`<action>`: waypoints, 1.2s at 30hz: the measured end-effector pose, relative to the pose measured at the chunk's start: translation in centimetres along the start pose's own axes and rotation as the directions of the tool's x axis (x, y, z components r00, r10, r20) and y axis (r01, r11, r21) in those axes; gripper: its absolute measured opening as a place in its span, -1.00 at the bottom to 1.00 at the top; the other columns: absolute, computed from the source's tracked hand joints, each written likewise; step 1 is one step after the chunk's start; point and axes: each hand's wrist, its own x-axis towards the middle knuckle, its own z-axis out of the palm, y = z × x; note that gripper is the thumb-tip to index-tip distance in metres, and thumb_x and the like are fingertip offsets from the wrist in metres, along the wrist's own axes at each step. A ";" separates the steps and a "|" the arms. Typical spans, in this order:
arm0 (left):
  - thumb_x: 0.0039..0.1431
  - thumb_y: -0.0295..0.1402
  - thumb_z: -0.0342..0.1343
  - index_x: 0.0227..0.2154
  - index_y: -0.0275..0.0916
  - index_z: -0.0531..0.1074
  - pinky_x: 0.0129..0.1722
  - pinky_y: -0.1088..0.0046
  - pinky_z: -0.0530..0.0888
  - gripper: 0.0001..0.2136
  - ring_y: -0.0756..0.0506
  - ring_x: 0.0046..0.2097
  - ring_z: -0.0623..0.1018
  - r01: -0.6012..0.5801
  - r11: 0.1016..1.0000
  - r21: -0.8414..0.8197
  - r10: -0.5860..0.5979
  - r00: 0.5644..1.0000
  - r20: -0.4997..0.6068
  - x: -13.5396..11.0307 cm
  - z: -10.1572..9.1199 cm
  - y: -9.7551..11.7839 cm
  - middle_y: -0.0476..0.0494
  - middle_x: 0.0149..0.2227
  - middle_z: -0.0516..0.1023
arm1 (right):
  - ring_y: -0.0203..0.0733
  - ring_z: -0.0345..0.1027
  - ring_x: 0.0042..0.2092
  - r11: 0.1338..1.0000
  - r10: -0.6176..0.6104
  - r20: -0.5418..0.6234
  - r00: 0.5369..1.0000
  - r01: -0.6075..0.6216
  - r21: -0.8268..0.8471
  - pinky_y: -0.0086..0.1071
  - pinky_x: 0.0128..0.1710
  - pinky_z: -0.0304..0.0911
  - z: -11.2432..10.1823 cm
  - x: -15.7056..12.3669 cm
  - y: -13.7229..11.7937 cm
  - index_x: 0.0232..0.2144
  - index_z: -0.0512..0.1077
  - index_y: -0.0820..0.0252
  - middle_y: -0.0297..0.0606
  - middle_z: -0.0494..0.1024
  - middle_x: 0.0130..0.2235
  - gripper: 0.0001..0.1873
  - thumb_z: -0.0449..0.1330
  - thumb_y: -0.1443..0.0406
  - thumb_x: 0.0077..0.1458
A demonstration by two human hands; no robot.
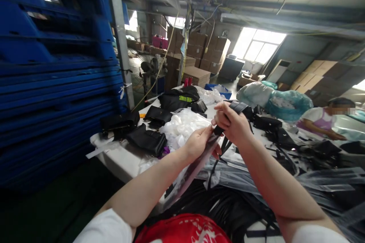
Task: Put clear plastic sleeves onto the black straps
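My right hand (233, 124) is closed around a folded black strap (238, 106), held up above the table. My left hand (199, 142) pinches the mouth of a long clear plastic sleeve (191, 172) that hangs down toward my lap, and the strap's lower end meets that opening. Under both hands the white table (122, 157) carries a heap of clear sleeves and black straps (228, 197). A pile of crumpled white plastic (182, 125) lies just beyond my left hand.
Black bags (146, 140) lie on the table's left part, with a larger black bag (178, 98) behind them. Stacked blue pallets (54, 72) fill the left side. Another person (327, 121) sits at the right. Cardboard boxes (199, 53) stand at the back.
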 end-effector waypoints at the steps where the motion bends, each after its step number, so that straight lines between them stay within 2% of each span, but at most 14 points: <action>1: 0.12 0.24 -0.05 -0.22 -0.33 0.35 -0.61 0.46 0.43 -0.38 -0.06 -0.63 0.49 0.014 1.000 0.004 -0.013 1.000 -0.003 -0.1 -0.1 -0.2 -0.10 -0.59 0.51 | -0.46 -0.09 -0.69 1.000 -0.001 -0.002 1.000 0.001 -0.005 -0.41 -0.47 0.31 -0.1 -0.1 0.7 -0.41 0.44 0.16 -0.59 0.05 -0.71 -0.78 0.32 0.14 0.08; 4: 0.09 0.16 0.10 -0.23 -0.32 0.36 -0.63 0.56 0.33 -0.45 0.07 -0.69 0.34 0.020 0.996 0.089 -0.025 0.998 0.064 -0.9 -1.0 -1.3 0.08 -0.64 0.36 | -0.46 -0.03 -0.68 1.000 0.027 -0.033 0.999 -0.026 0.012 -0.41 -0.43 0.34 -1.3 0.0 1.9 -0.37 0.45 0.18 -0.59 0.09 -0.71 -0.78 0.33 0.16 0.07; 6: 0.12 0.08 0.14 -0.23 -0.32 0.36 -0.62 0.59 0.29 -0.52 0.14 -0.70 0.22 0.006 0.988 0.153 -0.024 0.993 0.115 -1.7 -1.7 -2.2 0.18 -0.66 0.24 | -0.46 0.01 -0.67 0.990 0.085 -0.082 0.993 -0.075 0.120 -0.45 -0.45 0.33 -2.5 0.4 1.7 -0.36 0.44 0.20 -0.58 0.11 -0.70 -0.81 0.32 0.21 0.07; 9: 0.22 0.12 -0.02 -0.21 -0.33 0.38 -0.65 0.59 0.26 -0.49 0.12 -0.69 0.23 0.024 0.976 0.215 -0.049 0.993 0.111 -2.4 -2.3 -2.8 0.14 -0.64 0.24 | -0.48 -0.05 -0.68 0.929 0.170 -0.148 0.974 -0.108 0.355 -0.55 -0.55 0.25 -4.1 1.5 0.9 -0.37 0.40 0.22 -0.59 0.07 -0.70 -0.88 0.26 0.30 0.13; 11: 0.23 0.15 -0.09 -0.19 -0.34 0.38 -0.68 0.59 0.25 -0.45 0.09 -0.68 0.28 0.020 0.966 0.256 -0.039 0.997 0.071 -2.5 -2.2 -2.6 0.10 -0.63 0.28 | -0.51 -0.12 -0.70 0.898 0.189 -0.148 0.971 -0.110 0.426 -0.59 -0.59 0.20 -4.5 2.0 0.7 -0.39 0.38 0.23 -0.61 0.02 -0.71 -0.89 0.24 0.34 0.16; 15: 0.25 0.15 -0.15 -0.18 -0.33 0.38 -0.71 0.58 0.23 -0.44 0.06 -0.70 0.28 -0.044 0.949 0.311 0.041 0.999 0.018 -1.7 -1.5 -1.5 0.10 -0.67 0.29 | -0.50 -0.16 -0.68 0.935 0.147 -0.106 0.983 -0.103 0.340 -0.54 -0.52 0.27 -2.9 1.4 1.7 -0.37 0.40 0.23 -0.62 -0.02 -0.69 -0.81 0.28 0.22 0.15; 19: 0.24 0.17 -0.17 -0.38 -0.27 0.32 -0.73 0.57 0.16 -0.46 0.06 -0.72 0.25 -0.085 0.926 0.367 0.113 0.992 -0.055 -0.5 -1.1 -0.5 0.08 -0.70 0.27 | -0.48 -0.10 -0.65 0.983 0.031 -0.053 0.998 -0.021 0.181 -0.43 -0.38 0.36 0.0 -0.4 3.1 -0.35 0.44 0.21 -0.59 0.02 -0.67 -0.73 0.28 0.11 0.14; 21: 0.24 0.18 -0.18 -0.45 -0.26 0.29 -0.73 0.56 0.13 -0.46 0.06 -0.71 0.24 -0.099 0.906 0.411 0.149 0.984 -0.093 -0.3 -1.3 -0.4 0.08 -0.70 0.26 | -0.47 -0.02 -0.63 0.991 -0.001 -0.041 0.999 0.006 0.131 -0.39 -0.32 0.38 0.6 -0.7 3.3 -0.35 0.46 0.22 -0.57 0.08 -0.66 -0.73 0.28 0.10 0.13; 23: 0.25 0.18 -0.19 -0.44 -0.26 0.31 -0.72 0.55 0.12 -0.45 0.07 -0.70 0.22 -0.120 0.881 0.458 0.189 0.976 -0.109 -0.4 -1.6 -0.8 0.08 -0.70 0.23 | -0.45 0.07 -0.61 0.986 0.048 -0.053 0.997 -0.039 0.159 -0.40 -0.33 0.39 0.0 -0.3 2.9 -0.33 0.46 0.24 -0.54 0.15 -0.64 -0.74 0.31 0.14 0.11; 26: 0.27 0.16 -0.23 -0.40 -0.28 0.37 -0.70 0.55 0.12 -0.43 0.07 -0.70 0.19 -0.119 0.841 0.528 0.204 0.973 -0.106 -1.2 -2.5 -2.2 0.10 -0.71 0.20 | -0.49 0.07 -0.63 0.930 0.152 -0.117 0.981 -0.101 0.355 -0.52 -0.44 0.35 -2.5 1.3 1.3 -0.33 0.42 0.26 -0.56 0.14 -0.65 -0.81 0.31 0.25 0.10; 28: 0.28 0.15 -0.25 -0.38 -0.29 0.39 -0.70 0.54 0.13 -0.42 0.06 -0.70 0.20 -0.095 0.813 0.575 0.187 0.977 -0.104 -1.9 -3.2 -3.6 0.09 -0.71 0.20 | -0.52 -0.01 -0.67 0.886 0.148 -0.149 0.978 -0.065 0.458 -0.60 -0.53 0.27 -4.3 2.4 0.1 -0.34 0.39 0.25 -0.59 0.07 -0.67 -0.87 0.28 0.31 0.13; 30: 0.29 0.14 -0.27 -0.35 -0.29 0.39 -0.70 0.54 0.15 -0.42 0.05 -0.69 0.24 -0.067 0.796 0.601 0.166 0.980 -0.111 -2.4 -3.7 -4.7 0.07 -0.70 0.24 | -0.54 -0.08 -0.69 0.882 0.111 -0.147 0.983 -0.029 0.470 -0.64 -0.57 0.21 -5.4 3.1 -0.9 -0.35 0.38 0.24 -0.61 0.02 -0.68 -0.90 0.25 0.35 0.15; 33: 0.31 0.13 -0.30 -0.30 -0.30 0.38 -0.69 0.54 0.21 -0.42 0.04 -0.68 0.29 -0.059 0.795 0.604 0.157 0.981 -0.111 -2.5 -3.7 -5.0 0.04 -0.67 0.31 | -0.54 -0.15 -0.69 0.924 0.058 -0.119 0.991 -0.009 0.382 -0.63 -0.59 0.17 -5.1 3.3 -1.7 -0.37 0.40 0.26 -0.61 -0.01 -0.69 -0.88 0.26 0.31 0.16; 36: 0.32 0.11 -0.29 -0.25 -0.31 0.38 -0.67 0.55 0.23 -0.44 0.04 -0.68 0.31 -0.122 0.793 0.597 0.208 0.975 -0.076 -1.8 -2.7 -3.3 0.05 -0.67 0.32 | -0.52 -0.18 -0.68 0.966 0.004 -0.049 0.999 0.009 0.259 -0.56 -0.55 0.20 -3.1 2.7 -1.6 -0.36 0.45 0.27 -0.61 -0.02 -0.69 -0.79 0.27 0.21 0.16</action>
